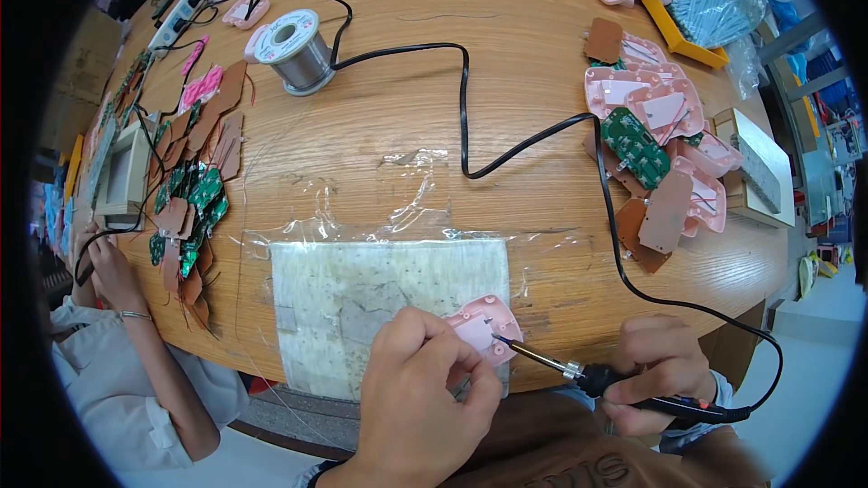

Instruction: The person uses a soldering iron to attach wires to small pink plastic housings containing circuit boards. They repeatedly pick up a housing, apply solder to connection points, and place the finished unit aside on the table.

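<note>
My left hand (420, 389) is closed at the left edge of a pink plastic casing half (508, 314), its fingers curled over the shell. Whether those fingers also pinch a thin wire is hidden. In my right hand (665, 366) is a soldering iron (595, 380), gripped by its black handle. The iron's tip reaches the inside of the casing, near a small metal part. Under the casing lies a whitish, stained work mat (312, 285) on the wooden table. A black cord (624, 258) runs from the iron's handle across the tabletop.
A solder spool (303, 59) stands at the back left. Green circuit boards (203, 194) and brown boards pile up at left; pink casings (646, 95) and boards at right. A yellow tray (678, 32) sits far right. A co-worker's hand (113, 271) is at the left edge.
</note>
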{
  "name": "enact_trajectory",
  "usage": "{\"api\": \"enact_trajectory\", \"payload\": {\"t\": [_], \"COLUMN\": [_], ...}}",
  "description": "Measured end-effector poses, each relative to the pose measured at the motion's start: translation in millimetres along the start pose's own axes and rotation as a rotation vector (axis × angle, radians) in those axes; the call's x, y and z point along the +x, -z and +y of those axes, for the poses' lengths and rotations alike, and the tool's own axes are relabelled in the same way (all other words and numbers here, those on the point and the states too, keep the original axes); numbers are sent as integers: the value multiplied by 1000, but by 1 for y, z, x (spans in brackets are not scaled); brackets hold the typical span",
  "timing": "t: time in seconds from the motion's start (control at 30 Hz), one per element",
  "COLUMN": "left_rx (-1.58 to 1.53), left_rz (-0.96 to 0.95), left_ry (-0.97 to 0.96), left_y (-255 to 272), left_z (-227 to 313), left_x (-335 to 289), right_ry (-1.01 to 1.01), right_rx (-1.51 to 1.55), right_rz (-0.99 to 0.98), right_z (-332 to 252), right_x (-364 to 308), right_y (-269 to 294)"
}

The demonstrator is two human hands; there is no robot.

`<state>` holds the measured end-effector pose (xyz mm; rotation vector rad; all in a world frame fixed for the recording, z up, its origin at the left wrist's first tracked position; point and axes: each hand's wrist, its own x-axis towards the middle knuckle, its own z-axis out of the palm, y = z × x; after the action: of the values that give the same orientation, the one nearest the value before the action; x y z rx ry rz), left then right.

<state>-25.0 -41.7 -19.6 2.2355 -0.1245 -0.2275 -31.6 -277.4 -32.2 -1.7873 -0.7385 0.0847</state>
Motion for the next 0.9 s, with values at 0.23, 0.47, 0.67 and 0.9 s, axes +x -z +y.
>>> {"api": "enact_trajectory", "payload": {"t": [0.23,0.47,0.67,0.9], "left_rx": [-2,35,139,335], "left_rz": [1,82,443,452], "left_ry": [-6,-91,-278,-362], "left_y": [2,17,57,83], "left_z": [0,9,9,-36], "left_x": [0,-1,47,81], "right_ry": [12,68,95,12], "right_rx": [26,4,-56,-59], "right_rz": [115,198,363,418], "right_z": [-1,3,10,15], "right_x": [-2,-13,-25,-40], "right_y": [-2,1,1,-2]}}
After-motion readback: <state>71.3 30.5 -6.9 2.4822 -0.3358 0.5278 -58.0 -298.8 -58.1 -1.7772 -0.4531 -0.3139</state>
